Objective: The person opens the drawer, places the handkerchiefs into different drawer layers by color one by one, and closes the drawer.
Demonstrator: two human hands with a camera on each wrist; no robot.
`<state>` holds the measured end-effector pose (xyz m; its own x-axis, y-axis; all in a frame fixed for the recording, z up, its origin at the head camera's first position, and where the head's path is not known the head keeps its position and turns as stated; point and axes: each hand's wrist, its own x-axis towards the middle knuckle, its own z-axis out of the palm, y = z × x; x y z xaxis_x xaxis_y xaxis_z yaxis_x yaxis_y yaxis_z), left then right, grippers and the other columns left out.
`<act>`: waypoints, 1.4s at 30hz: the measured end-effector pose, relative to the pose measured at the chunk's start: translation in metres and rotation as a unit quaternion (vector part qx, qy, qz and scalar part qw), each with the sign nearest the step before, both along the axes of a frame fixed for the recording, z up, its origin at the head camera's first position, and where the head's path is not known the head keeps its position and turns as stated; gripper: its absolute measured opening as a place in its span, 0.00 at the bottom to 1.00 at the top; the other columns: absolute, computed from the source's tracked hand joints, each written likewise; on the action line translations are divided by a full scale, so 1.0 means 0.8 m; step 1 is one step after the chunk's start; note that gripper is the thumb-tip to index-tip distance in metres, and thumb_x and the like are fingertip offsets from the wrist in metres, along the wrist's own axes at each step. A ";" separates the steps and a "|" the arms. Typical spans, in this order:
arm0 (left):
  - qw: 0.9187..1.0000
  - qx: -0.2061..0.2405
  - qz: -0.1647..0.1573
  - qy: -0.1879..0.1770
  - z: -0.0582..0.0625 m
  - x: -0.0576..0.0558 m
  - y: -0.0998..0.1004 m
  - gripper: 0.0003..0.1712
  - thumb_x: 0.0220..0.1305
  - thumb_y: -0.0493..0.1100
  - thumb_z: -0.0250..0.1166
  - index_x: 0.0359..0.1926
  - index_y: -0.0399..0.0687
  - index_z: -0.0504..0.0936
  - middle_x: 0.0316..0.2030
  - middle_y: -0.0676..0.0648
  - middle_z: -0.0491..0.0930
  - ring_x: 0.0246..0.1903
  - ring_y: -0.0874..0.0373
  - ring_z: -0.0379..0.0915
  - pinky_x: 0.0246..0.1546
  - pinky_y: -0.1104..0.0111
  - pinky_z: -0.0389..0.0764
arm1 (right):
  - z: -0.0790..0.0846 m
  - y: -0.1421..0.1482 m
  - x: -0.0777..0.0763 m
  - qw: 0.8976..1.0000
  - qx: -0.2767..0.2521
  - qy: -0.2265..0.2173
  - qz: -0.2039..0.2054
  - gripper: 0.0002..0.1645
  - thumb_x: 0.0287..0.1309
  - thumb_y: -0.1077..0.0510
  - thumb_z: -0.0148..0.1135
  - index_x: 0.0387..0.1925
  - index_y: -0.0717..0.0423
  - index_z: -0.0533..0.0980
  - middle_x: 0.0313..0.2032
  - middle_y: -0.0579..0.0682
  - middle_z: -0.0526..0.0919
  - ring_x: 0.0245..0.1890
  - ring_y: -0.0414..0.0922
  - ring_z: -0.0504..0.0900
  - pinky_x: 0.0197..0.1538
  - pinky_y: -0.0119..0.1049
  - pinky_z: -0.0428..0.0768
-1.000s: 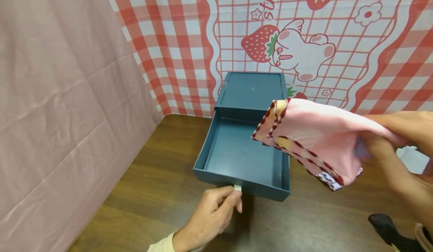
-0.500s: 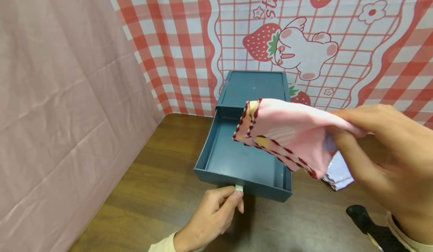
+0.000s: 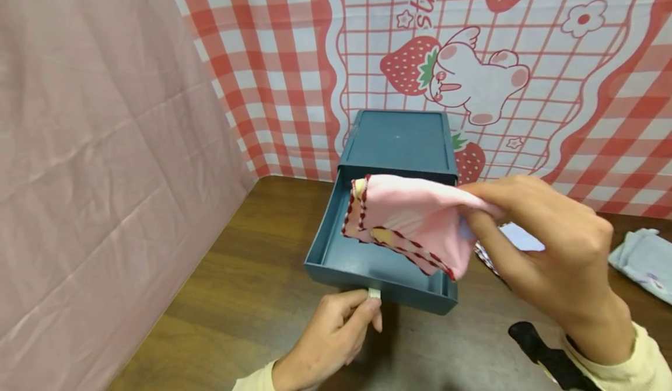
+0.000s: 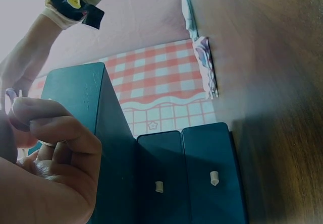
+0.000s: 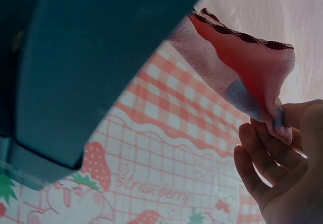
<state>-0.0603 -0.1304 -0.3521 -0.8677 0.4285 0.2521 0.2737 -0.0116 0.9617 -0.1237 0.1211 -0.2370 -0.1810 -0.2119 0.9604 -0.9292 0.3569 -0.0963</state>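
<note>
A person's left hand (image 3: pixel 333 332) pinches the small white tab (image 3: pixel 374 293) of a pulled-out, dark teal plastic drawer (image 3: pixel 409 301), just as a second ago. Now farther left, a pink cloth with dark-red-and-white stitched edging (image 3: pixel 412 213) hangs above the drawer, its gathered end pinched in the right hand (image 3: pixel 556 257). Rightward, folded white (image 3: pixel 525 239) and pale grey cloths (image 3: pixel 644 265) lie on the brown wooden tabletop (image 3: pixel 226 262).

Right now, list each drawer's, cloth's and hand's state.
Dark teal plastic top drawer: pulled open
Two teal plastic lower drawers: shut
Pink dark-red-edged cloth: folded, held over drawer
Light grey cloth: lying on brown wooden table
Pale lavender cloth: on the table, partly hidden
Left hand: pinching the white drawer pull
Right hand: pinching the pink cloth
</note>
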 end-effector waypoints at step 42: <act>0.999 -0.005 0.009 0.031 -0.004 -0.001 0.002 0.17 0.78 0.41 0.51 0.29 0.43 0.77 0.07 0.48 0.63 0.07 0.72 0.59 0.05 0.74 0.62 | -0.026 -0.016 -0.026 0.980 0.149 -0.111 -0.063 0.20 0.71 0.45 0.56 0.40 0.57 0.84 0.33 0.45 0.86 0.31 0.37 0.78 0.35 0.29 0.73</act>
